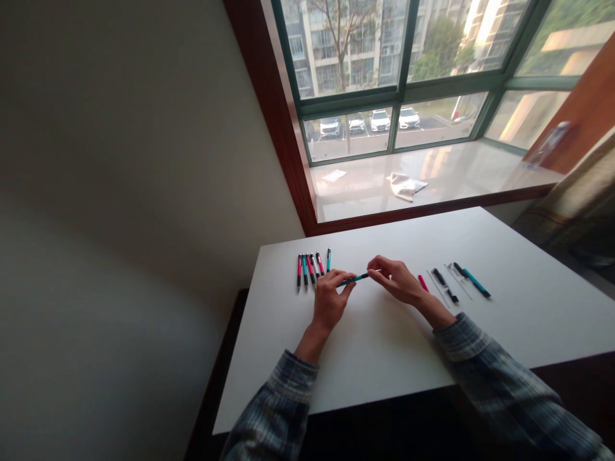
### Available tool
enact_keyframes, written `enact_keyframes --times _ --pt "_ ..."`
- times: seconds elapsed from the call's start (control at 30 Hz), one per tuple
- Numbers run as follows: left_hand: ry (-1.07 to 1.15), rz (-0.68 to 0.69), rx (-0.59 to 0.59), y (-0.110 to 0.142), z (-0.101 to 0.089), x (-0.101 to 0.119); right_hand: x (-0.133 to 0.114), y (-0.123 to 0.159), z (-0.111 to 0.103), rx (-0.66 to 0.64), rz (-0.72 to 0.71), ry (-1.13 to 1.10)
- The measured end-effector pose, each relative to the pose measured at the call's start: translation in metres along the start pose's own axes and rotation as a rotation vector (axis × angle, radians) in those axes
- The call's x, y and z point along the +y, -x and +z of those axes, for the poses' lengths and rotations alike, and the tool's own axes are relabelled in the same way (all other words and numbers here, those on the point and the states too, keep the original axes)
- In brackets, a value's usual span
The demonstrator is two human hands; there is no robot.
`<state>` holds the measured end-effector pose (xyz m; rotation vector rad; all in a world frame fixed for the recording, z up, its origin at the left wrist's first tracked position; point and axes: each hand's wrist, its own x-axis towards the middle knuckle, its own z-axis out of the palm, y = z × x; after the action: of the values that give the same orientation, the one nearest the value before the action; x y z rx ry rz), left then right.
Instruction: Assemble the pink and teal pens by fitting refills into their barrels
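Both my hands hold one teal pen [354, 278] level above the white table [384, 346]. My left hand [330, 299] pinches its left end with curled fingers. My right hand [394, 279] grips the black right end with fingertips closed. Just left of my left hand lies a row of several red and teal pens [311, 267]. Right of my right hand lie a red pen piece [423, 283], black parts [444, 285], thin refills and a teal pen [473, 280].
The table stands against a window sill [432, 182] with a crumpled cloth [404, 186] and a paper sheet [333, 175] on it. A wall [120, 192] rises on the left. A striped fabric seat [571, 205] is at the right.
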<state>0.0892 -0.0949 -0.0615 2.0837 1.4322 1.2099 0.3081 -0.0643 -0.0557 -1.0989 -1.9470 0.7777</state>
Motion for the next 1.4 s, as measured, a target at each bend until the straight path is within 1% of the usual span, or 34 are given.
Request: enact_keyframes --times 0.13,0.27,0.37,0.53,0.67,0.77,0.83,0.93,1.0,1.07,1.1,1.17,1.23,1.27,1.33,1.4 --pt "-0.003 0.003 -0.004 0.0 0.0 0.0 0.0 0.0 0.0 -0.014 0.004 0.035" --pt "-0.001 -0.002 -0.007 0.0 -0.001 0.0 0.002 -0.001 0.0 0.02 -0.01 -0.011" --pt "-0.013 0.002 -0.017 0.0 -0.001 0.0 0.003 -0.001 0.001 0.016 -0.006 0.04" --pt "0.003 -0.019 0.003 0.0 -0.001 -0.001 0.003 -0.002 0.001 0.032 -0.029 -0.051" --pt "-0.024 -0.004 -0.017 0.0 -0.001 -0.002 0.003 -0.001 0.001 0.048 -0.014 0.079" --pt "-0.061 0.013 -0.023 0.0 -0.002 -0.002 0.003 -0.001 0.001 0.028 0.014 0.08" --pt "-0.061 0.01 -0.007 0.0 -0.002 -0.002 0.003 -0.001 0.002 0.032 0.037 0.003" --pt "-0.038 -0.002 0.043 0.0 -0.002 -0.002 0.004 -0.002 0.006 0.035 0.074 -0.251" --pt "-0.039 -0.005 0.083 0.0 -0.002 -0.001 0.004 -0.002 0.009 0.003 0.104 -0.411" --pt "-0.059 -0.009 0.124 0.0 -0.003 0.0 0.006 -0.003 0.013 -0.016 0.125 -0.48" --pt "-0.07 -0.01 0.142 0.0 -0.004 0.0 0.008 -0.003 0.014 0.001 0.128 -0.481" --pt "-0.085 -0.009 0.183 0.0 -0.006 0.0 0.012 -0.002 0.018 0.11 0.127 -0.431" --pt "-0.089 -0.008 0.229 0.0 -0.008 -0.002 0.016 -0.001 0.021 0.248 0.125 -0.32" --pt "-0.089 -0.01 0.253 0.0 -0.009 -0.003 0.018 0.0 0.023 0.289 0.121 -0.247" --pt "-0.089 -0.023 0.3 -0.001 -0.011 -0.004 0.02 0.001 0.029 0.287 0.095 -0.086" --pt "-0.089 -0.033 0.333 -0.001 -0.011 -0.005 0.018 0.001 0.038 0.221 0.058 0.069"
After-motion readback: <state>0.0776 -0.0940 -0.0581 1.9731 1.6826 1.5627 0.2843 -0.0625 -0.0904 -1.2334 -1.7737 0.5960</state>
